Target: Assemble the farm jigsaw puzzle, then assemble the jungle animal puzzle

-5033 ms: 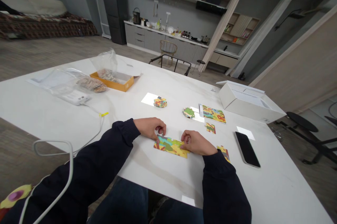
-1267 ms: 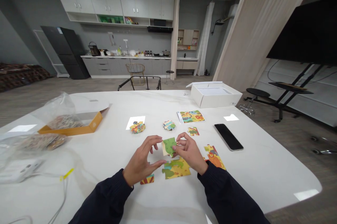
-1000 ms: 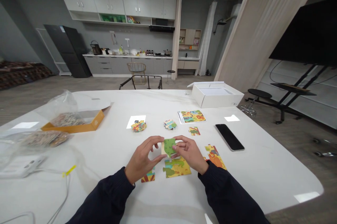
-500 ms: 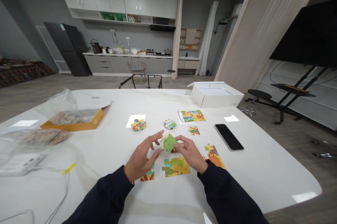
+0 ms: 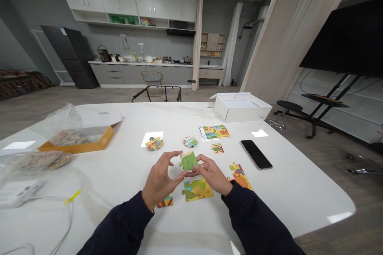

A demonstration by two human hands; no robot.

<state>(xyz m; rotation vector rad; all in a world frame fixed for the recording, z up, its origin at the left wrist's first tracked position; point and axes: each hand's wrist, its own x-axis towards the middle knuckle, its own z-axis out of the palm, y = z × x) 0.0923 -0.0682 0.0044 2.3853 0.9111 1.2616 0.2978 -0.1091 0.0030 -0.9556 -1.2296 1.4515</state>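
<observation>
While right hand (image 5: 212,173) pinches piece (image 5: 188,161) edge, midair

A white table (image 5: 185,233) carries puzzle pieces (image 5: 198,190), a picture card (image 5: 214,131), a phone (image 5: 256,154) and a white box (image 5: 247,114).

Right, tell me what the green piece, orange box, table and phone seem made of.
Green piece: probably printed card, fairly matte, with a cut-out tab.
Orange box: likely thin, matte cardboard, by its folded-looking corner.
Table: glossy white with light reflections; stone or laminate, can't tell.
Phone: seemingly glass-fronted, smooth and black; its pale rim could be metal or plastic.
</observation>
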